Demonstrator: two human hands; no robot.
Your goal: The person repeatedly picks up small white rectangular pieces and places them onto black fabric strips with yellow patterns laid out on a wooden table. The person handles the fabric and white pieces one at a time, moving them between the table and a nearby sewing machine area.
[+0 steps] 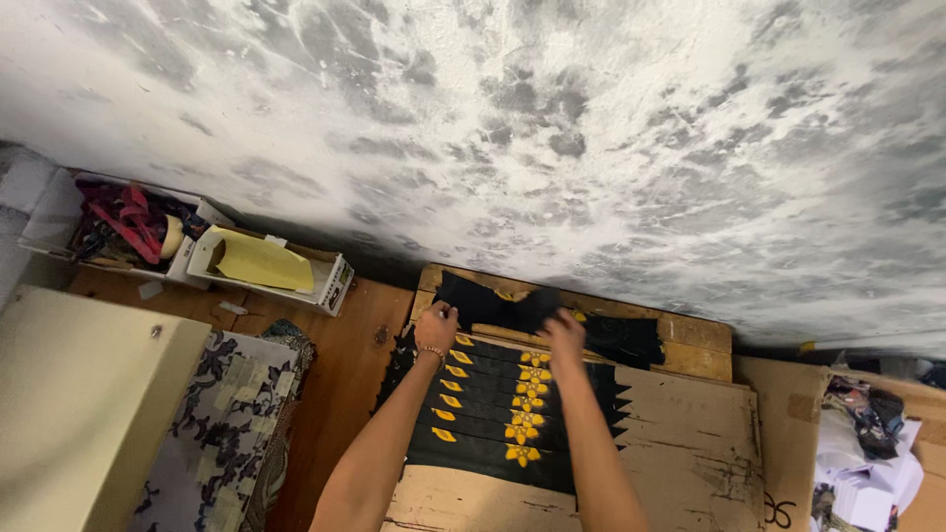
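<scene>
Both grips pinching the black fabric piece [498,307] at the far end, left hand [437,326], right hand [564,335]; it lies left-right over the stacked strips [493,414].

Black fabric strips [493,424] with yellow flower and leaf prints, on brown cardboard [680,443]; left of it, grey floral-patterned cloth [232,414].

A row of black fabric strips [493,414] lies flat on a worn cardboard sheet [680,443], overlapping one another like shingles — each strip runs left to right and carries yellow embroidered motifs, leaf shapes near the left end and a small flower near the middle. At the far end of the row, a plain black fabric piece [493,305] is stretched between the left hand [437,325] and the right hand [565,333] — both grip its lower edge.
</scene>
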